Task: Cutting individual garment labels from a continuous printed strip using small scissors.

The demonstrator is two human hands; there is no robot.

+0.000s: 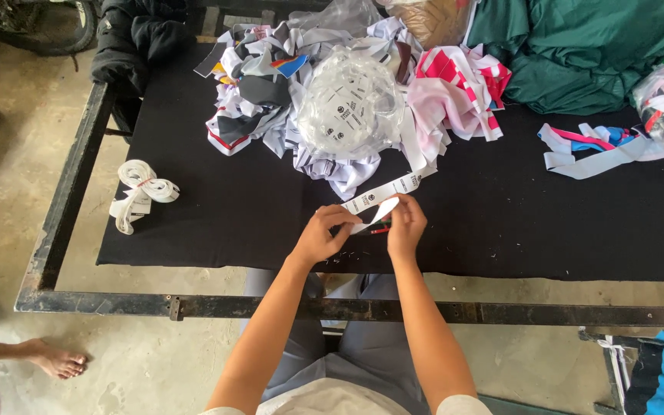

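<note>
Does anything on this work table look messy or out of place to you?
One thing: a bundle of white label tape lies off the black cloth, overhanging the table's metal frame at the left. The fabric scraps are heaped loosely, unsorted. Both hands hold a white label strip neatly.

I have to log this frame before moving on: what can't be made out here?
Head view:
- Small red and dark item: mostly covered by the left hand and right hand.
- White label strip: its far end disappears under the clear plastic bag.
- Green cloth: cut off by the top edge.
</note>
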